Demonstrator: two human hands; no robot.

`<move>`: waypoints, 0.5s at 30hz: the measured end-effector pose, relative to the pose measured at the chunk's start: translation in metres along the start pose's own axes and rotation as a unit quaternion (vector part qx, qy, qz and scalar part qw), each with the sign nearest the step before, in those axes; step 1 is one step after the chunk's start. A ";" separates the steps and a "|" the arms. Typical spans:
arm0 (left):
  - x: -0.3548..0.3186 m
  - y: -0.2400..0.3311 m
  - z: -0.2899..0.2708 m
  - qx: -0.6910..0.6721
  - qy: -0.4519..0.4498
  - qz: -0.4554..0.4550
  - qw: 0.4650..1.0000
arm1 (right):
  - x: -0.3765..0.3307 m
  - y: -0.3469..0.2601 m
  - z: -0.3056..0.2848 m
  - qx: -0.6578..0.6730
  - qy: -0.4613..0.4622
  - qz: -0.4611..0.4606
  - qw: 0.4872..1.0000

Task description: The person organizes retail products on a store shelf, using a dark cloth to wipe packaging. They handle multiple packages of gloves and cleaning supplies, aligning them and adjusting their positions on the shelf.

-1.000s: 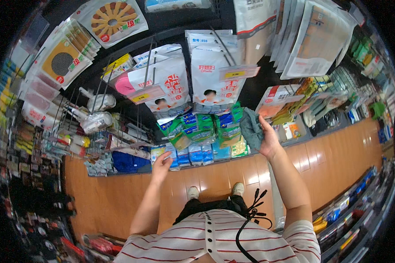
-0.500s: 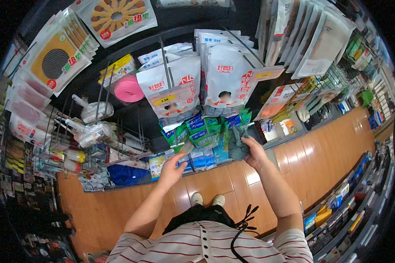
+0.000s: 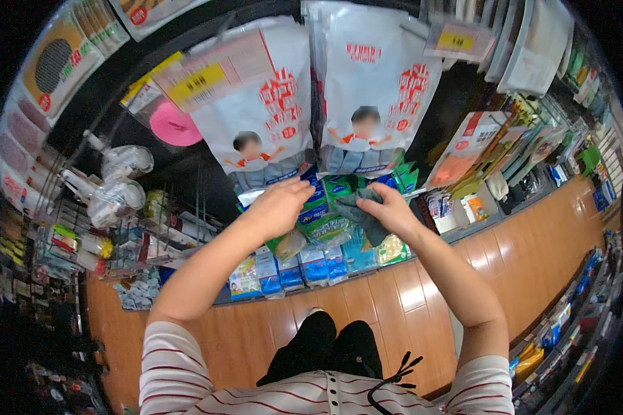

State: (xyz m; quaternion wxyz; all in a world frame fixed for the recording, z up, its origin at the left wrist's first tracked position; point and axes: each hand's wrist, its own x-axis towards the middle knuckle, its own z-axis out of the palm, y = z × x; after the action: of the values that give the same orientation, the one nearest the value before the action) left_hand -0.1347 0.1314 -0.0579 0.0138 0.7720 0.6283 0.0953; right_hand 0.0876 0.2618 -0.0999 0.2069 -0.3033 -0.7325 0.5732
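Observation:
My right hand [image 3: 393, 213] is closed on a dark grey-green cloth [image 3: 367, 216], with the thumb on top and the fabric hanging down in front of the hanging packets. My left hand [image 3: 281, 207] reaches across the green packets [image 3: 324, 225], its fingers stretched to the right and its thumb hidden; nothing shows in it. Just above my hands hang two white bags, the left bag [image 3: 256, 104] and the right bag [image 3: 374, 83], each with a printed picture of a child and grey contents low down.
Price tags [image 3: 211, 79] stick out on hooks before the bags. A pink roll [image 3: 175, 124] and clear-wrapped items [image 3: 118, 200] hang at the left. Blue packs [image 3: 315, 266] line the low shelf. Behind me at the right stands another shelf [image 3: 561, 332]; wooden floor [image 3: 422, 290] lies between.
I have leaned closer to the rack, so the white bags look larger. My left hand has moved forward onto the green packets. My right hand still holds the cloth, now nearer my left hand.

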 end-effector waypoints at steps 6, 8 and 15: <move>0.006 -0.030 0.029 0.190 -0.060 -0.025 0.980 | 0.019 0.006 0.003 -0.259 0.060 -0.187 0.946; 0.013 -0.029 0.023 0.194 -0.072 -0.086 0.974 | 0.022 0.012 0.004 -0.298 0.098 -0.246 0.917; 0.032 -0.064 0.036 0.148 -0.076 -0.053 0.985 | 0.034 0.036 0.024 -0.378 0.187 -0.350 0.836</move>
State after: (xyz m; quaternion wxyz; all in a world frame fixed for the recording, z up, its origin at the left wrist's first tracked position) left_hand -0.1843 0.1795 -0.0982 -0.0480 0.7362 0.6725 -0.0591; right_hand 0.0550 0.2733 -0.1421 0.3961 -0.1824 -0.8969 0.0735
